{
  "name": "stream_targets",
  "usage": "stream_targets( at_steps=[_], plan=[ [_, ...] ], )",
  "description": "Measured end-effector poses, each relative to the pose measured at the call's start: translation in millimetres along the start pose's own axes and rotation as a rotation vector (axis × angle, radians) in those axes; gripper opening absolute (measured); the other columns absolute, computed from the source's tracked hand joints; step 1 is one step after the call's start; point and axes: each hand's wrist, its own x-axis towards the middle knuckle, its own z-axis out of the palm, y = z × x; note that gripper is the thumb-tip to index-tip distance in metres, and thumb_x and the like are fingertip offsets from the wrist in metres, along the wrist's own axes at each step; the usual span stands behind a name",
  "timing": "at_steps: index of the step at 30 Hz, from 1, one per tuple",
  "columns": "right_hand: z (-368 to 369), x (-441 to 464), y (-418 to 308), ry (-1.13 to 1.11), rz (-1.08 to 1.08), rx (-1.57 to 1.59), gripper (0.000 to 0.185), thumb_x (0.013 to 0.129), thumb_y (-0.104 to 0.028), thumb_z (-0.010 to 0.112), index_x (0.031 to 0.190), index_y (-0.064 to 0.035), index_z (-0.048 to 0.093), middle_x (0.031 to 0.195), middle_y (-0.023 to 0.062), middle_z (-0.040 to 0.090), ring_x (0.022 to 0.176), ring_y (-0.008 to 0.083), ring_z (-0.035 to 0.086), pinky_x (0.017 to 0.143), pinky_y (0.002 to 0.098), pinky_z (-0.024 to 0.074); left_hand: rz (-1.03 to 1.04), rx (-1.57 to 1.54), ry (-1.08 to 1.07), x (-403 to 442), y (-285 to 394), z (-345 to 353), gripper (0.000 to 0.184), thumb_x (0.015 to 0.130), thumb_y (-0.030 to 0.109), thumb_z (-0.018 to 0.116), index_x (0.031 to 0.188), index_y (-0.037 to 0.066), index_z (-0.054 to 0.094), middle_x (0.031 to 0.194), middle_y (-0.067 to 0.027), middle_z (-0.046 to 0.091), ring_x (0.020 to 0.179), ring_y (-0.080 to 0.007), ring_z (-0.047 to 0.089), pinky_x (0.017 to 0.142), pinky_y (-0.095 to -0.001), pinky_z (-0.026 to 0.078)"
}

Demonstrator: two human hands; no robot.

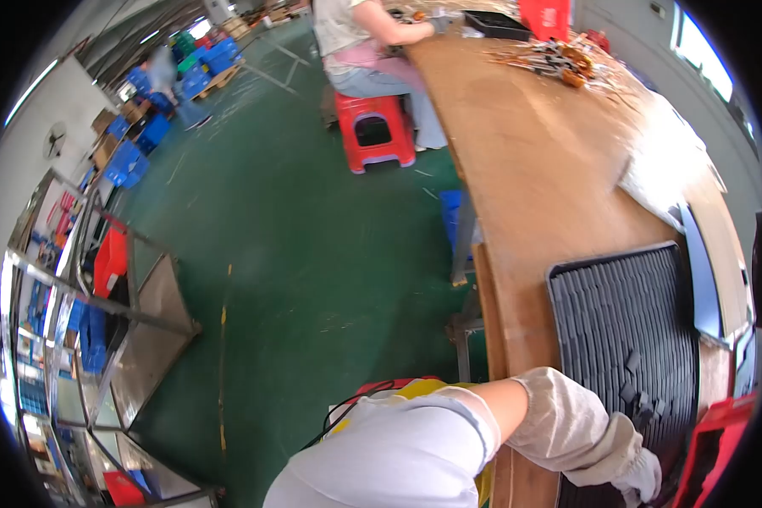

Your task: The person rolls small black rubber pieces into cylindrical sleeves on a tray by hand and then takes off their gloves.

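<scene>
At the lower right of the head view, the left hand (640, 476), in a pale glove with a loose cream sleeve (567, 423) above it, reaches over the near end of the black tray (553, 292). Its fingers point down and are partly blurred; whether they are spread, pressed together or pinching something cannot be told. The right hand is out of view. The tray lies flat on the brown table (525, 169), its long side running roughly along the table's length. Dark narrow pieces (622, 296) fill it in close, parallel rows, and several loose pieces (643, 408) lie askew on top of these rows, just beyond the gloved hand. A red crate (711, 449) stands beside the near right part of the tray; a pale blue panel (701, 271) and a white wrapping (665, 161) lie beyond its far right side. Farther along the table, a seated person (356, 38) on a red stool (374, 134) has an arm over the tabletop, near a black bin (497, 25) and a heap of thin parts (559, 61).
</scene>
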Motion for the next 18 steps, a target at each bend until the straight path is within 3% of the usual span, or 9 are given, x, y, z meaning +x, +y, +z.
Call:
stream_targets(
  at_steps=[1,3,4,7,8,9,11,13,18],
  plan=[
    [-6,-6,-19,0.051,0.076,0.107,0.031,0.092,-0.018,0.060,0.118,0.0003,0.060,0.110,0.0161,0.064,0.097,0.0236,0.062,0.083,0.0332,0.0525,0.024,0.327,0.042,4,5,0,0.031,0.084,0.013,0.067,0.109,-0.004,0.060,0.093,-0.0219,0.066,0.080,-0.0322,0.069,0.067,-0.0450,0.060],
    [5,-18,-13,0.154,0.016,0.244,0.029,0.094,-0.018,0.060,0.114,0.0024,0.059,0.108,0.0167,0.064,0.095,0.0241,0.062,0.084,0.0349,0.0519,0.043,0.339,-0.138,11,-10,-15,0.036,0.079,0.004,0.070,0.113,-0.005,0.060,0.097,-0.0207,0.066,0.085,-0.0318,0.069,0.075,-0.0445,0.060],
    [12,-27,-18,0.212,0.096,0.303,0.029,0.094,-0.019,0.062,0.114,0.0019,0.059,0.107,0.0164,0.064,0.095,0.0243,0.062,0.083,0.0351,0.0516,0.010,0.325,-0.176,10,-15,-15,0.038,0.078,0.001,0.071,0.114,-0.005,0.060,0.098,-0.0202,0.066,0.087,-0.0315,0.069,0.078,-0.0441,0.060],
    [25,-37,-37,0.309,0.186,0.320,0.030,0.093,-0.021,0.067,0.112,0.0013,0.059,0.104,0.0156,0.065,0.096,0.0236,0.061,0.083,0.0339,0.0503,-0.138,0.450,-0.168,-13,4,7,0.037,0.078,0.004,0.073,0.112,-0.004,0.061,0.101,-0.0190,0.067,0.090,-0.0268,0.069,0.081,-0.0402,0.060],
    [36,-41,-17,0.329,0.069,0.381,0.028,0.094,-0.022,0.062,0.113,-0.0011,0.061,0.104,0.0158,0.066,0.097,0.0266,0.062,0.086,0.0363,0.0500,-0.162,0.641,-0.096,-20,12,14,0.038,0.076,0.007,0.073,0.111,-0.004,0.062,0.101,-0.0161,0.068,0.088,-0.0228,0.070,0.076,-0.0352,0.059],
    [50,-43,42,0.228,0.086,0.474,0.024,0.095,0.001,0.051,0.119,0.0026,0.055,0.117,0.0134,0.059,0.111,0.0243,0.056,0.099,0.0341,0.0409,-0.183,0.834,-0.028,-28,21,22,0.039,0.075,0.010,0.073,0.109,-0.003,0.064,0.101,-0.0132,0.069,0.086,-0.0188,0.070,0.071,-0.0302,0.059],
    [42,-47,2,0.205,-0.007,0.445,0.027,0.096,0.003,0.049,0.122,0.0036,0.054,0.116,0.0112,0.057,0.109,0.0210,0.054,0.098,0.0320,0.0412,-0.221,0.669,0.067,-48,39,46,0.042,0.071,0.010,0.072,0.110,-0.002,0.064,0.099,-0.0114,0.070,0.081,-0.0184,0.070,0.067,-0.0289,0.058],
    [36,-46,-6,0.197,-0.069,0.399,0.030,0.083,0.013,0.053,0.108,-0.0003,0.062,0.106,0.0138,0.057,0.101,0.0273,0.057,0.091,0.0329,0.0434,-0.287,0.786,0.027,-50,46,49,0.053,0.071,0.011,0.067,0.122,-0.001,0.057,0.103,-0.0131,0.068,0.079,-0.0170,0.070,0.072,-0.0281,0.057],
    [27,-46,-8,0.233,-0.173,0.220,0.028,0.082,0.012,0.056,0.106,-0.0005,0.064,0.102,0.0124,0.056,0.098,0.0269,0.056,0.089,0.0342,0.0438,-0.342,0.922,0.050,-56,54,60,0.050,0.078,0.026,0.065,0.122,0.003,0.058,0.100,-0.0095,0.067,0.078,-0.0163,0.068,0.068,-0.0279,0.056]
  ],
)
